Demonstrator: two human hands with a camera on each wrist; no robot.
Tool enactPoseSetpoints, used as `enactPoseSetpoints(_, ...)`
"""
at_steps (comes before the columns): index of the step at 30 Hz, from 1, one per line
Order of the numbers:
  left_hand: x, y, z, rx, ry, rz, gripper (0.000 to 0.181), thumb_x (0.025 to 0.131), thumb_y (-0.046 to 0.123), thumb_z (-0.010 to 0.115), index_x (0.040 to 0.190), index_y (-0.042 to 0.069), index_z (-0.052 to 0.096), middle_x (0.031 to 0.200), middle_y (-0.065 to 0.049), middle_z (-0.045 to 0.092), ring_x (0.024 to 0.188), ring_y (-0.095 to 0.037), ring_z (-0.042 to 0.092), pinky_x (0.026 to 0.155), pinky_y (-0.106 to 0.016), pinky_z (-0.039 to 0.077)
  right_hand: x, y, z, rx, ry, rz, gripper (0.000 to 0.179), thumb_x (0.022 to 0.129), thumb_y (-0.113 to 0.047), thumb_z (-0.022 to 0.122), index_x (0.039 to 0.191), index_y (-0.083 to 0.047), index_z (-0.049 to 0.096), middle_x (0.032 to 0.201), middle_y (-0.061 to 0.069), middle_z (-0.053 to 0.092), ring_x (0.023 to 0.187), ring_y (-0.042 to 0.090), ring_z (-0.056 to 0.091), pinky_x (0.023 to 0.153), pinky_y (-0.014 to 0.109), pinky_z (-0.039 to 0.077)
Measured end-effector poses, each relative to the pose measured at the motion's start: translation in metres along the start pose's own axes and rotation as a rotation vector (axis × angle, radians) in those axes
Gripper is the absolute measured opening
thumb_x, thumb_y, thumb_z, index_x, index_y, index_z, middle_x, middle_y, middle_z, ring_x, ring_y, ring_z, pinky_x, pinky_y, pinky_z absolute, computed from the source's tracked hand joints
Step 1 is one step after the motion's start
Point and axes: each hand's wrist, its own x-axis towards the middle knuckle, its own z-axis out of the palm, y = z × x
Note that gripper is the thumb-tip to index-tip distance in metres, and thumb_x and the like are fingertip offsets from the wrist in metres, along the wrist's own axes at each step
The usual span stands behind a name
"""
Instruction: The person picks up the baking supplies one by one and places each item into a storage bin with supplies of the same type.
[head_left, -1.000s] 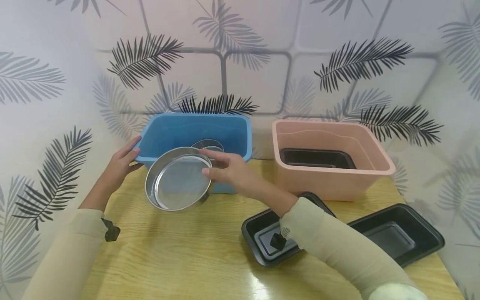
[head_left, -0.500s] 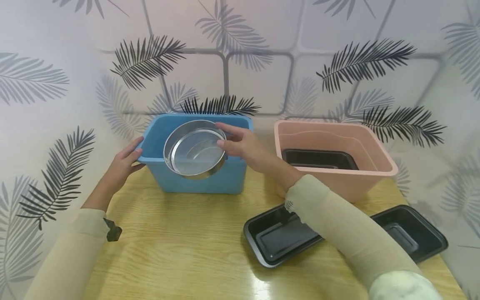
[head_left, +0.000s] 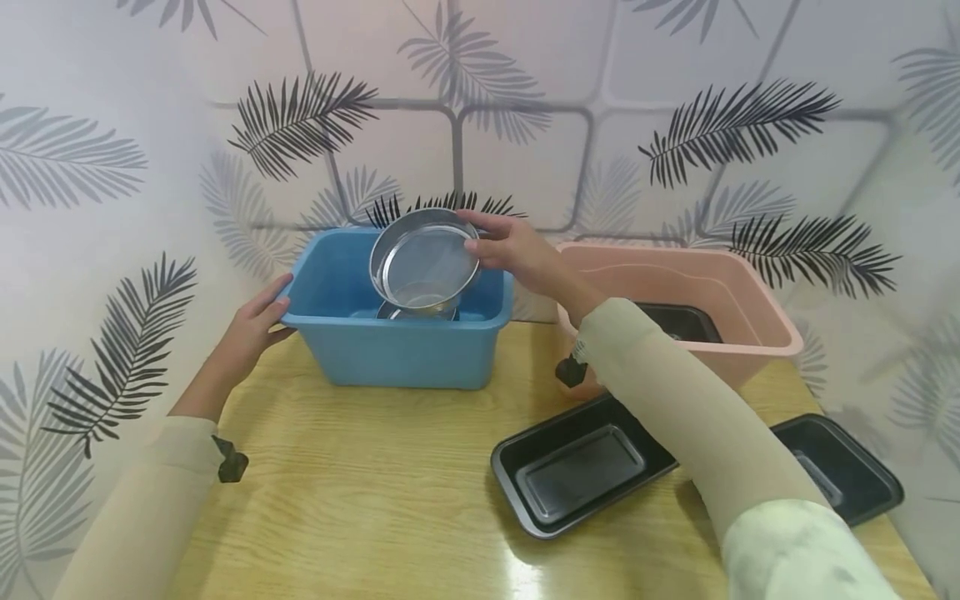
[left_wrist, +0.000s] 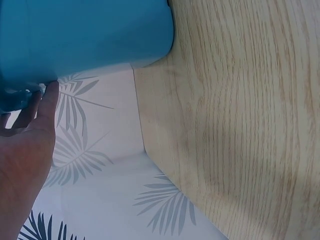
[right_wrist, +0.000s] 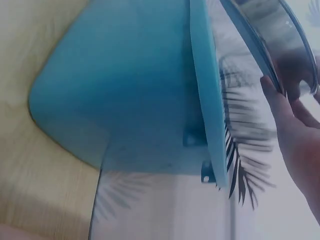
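Note:
My right hand [head_left: 521, 250] pinches the rim of a round metal sieve [head_left: 423, 262] with fine mesh. The sieve is tilted, held above the blue plastic bin [head_left: 405, 357]. Inside that bin, another round metal piece [head_left: 386, 312] shows partly behind the front rim. My left hand [head_left: 251, 329] holds the bin's left rim. In the left wrist view, the fingers of my left hand [left_wrist: 30, 135] reach up under the rim. The right wrist view has the sieve's metal side [right_wrist: 287, 45] beyond the bin's rim, between the fingers and thumb of my right hand [right_wrist: 297, 135].
A pink bin [head_left: 750, 292] at the back right contains a dark loaf pan [head_left: 678, 321]. Two more dark loaf pans lie on the wooden table [head_left: 360, 483]: one pan [head_left: 581, 467] at centre right, another pan [head_left: 851, 467] near the right edge. A patterned wall stands behind.
My right hand has carried the sieve up and to the right, from in front of the blue bin to above it. The left hand has stayed on the bin's rim.

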Motion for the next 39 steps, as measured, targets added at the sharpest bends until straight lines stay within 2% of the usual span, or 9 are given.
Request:
enactPoseSetpoints(9,0.0,-0.002,-0.002,-0.011,0.004,0.002,0.065,0.11,0.037,0.04,0.164,0.017,0.01,0.168,-0.021,0.006,0.151,-0.047,0.018,0.115,-0.06,0.03,0.029,0.012,-0.006,0.062,0.003,0.024,0.055,0.098,-0.002,0.062,0.151,-0.01,0.048,0.154,0.012,0.047,0.14,0.033,0.048,0.117,0.05,0.04)
enactPoseSetpoints(15,-0.001,-0.005,-0.006,0.046,0.006,0.007,0.068,0.109,0.042,0.039,0.164,0.017,0.008,0.169,-0.02,0.007,0.151,-0.046,0.019,0.114,-0.059,0.034,0.045,0.021,0.002,0.094,-0.038,0.081,0.054,0.098,0.0,0.062,0.15,-0.008,0.049,0.157,0.011,0.045,0.142,0.038,0.043,0.118,0.053,0.037)
enactPoseSetpoints(22,0.001,-0.007,-0.005,0.025,0.006,0.014,0.066,0.11,0.039,0.038,0.164,0.017,0.008,0.168,-0.021,0.007,0.151,-0.046,0.02,0.114,-0.059,0.033,0.059,0.035,0.011,-0.045,-0.06,0.094,0.056,0.095,-0.004,0.068,0.149,-0.008,0.051,0.158,0.007,0.044,0.142,0.031,0.046,0.113,0.049,0.045)
enactPoseSetpoints(31,0.004,-0.008,-0.001,0.012,-0.003,0.013,0.066,0.109,0.04,0.039,0.164,0.018,0.009,0.169,-0.019,0.007,0.152,-0.045,0.019,0.115,-0.062,0.032,0.065,0.04,0.019,-0.182,-0.107,0.127,0.06,0.096,-0.01,0.069,0.152,-0.012,0.047,0.16,0.007,0.041,0.139,0.027,0.05,0.112,0.047,0.047)
enactPoseSetpoints(39,0.003,-0.01,-0.007,0.038,0.001,0.021,0.066,0.11,0.039,0.038,0.164,0.018,0.008,0.169,-0.018,0.007,0.152,-0.046,0.018,0.115,-0.061,0.032,0.076,0.047,0.036,-0.281,-0.173,0.169,0.058,0.099,-0.01,0.065,0.153,-0.012,0.045,0.154,0.015,0.047,0.136,0.029,0.053,0.113,0.044,0.047)
